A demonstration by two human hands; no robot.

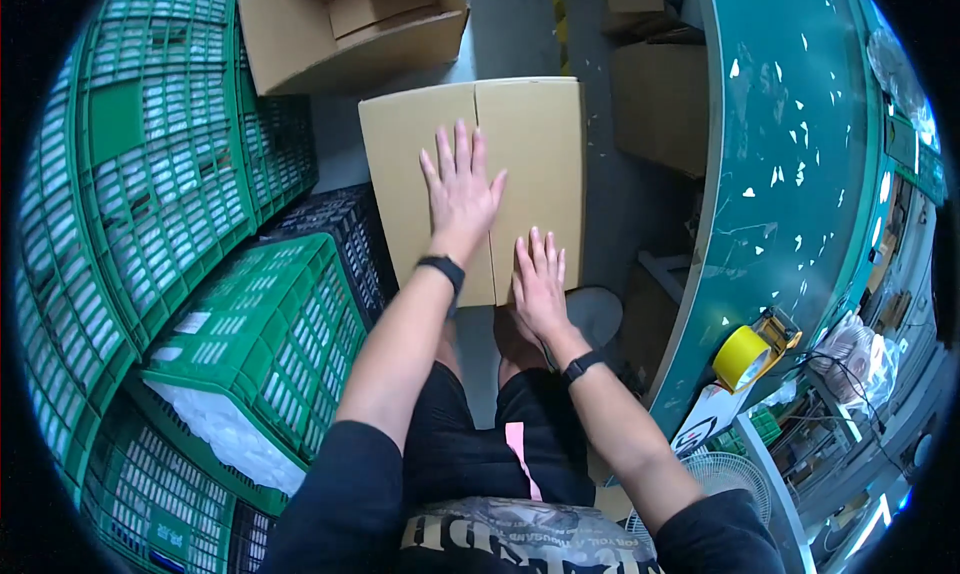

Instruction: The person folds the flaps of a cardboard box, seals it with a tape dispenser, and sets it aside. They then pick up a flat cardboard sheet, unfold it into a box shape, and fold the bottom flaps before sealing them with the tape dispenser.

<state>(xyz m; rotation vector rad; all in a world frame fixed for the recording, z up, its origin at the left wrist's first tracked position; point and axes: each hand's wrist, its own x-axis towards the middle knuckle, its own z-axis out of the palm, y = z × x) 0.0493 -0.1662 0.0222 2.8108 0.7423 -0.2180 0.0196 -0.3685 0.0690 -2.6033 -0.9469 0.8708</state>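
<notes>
A brown cardboard box [540, 154] stands in front of me with its top flaps folded down, meeting at a seam down the middle. My left hand [463, 194] lies flat on the left flap, fingers spread and the thumb across the seam. Lower down, my right hand [541, 279] rests on the right flap near the box's near edge, its fingers stretched out. Neither hand grips anything. What is inside the box is hidden.
An open cardboard box [350, 34] sits beyond at the far left. Green plastic crates [160, 144] are stacked along the left, beside a dark crate [340, 234]. On the right, a green table [770, 194] carries a tape dispenser with yellow tape [742, 359]. A fan [735, 474] stands below.
</notes>
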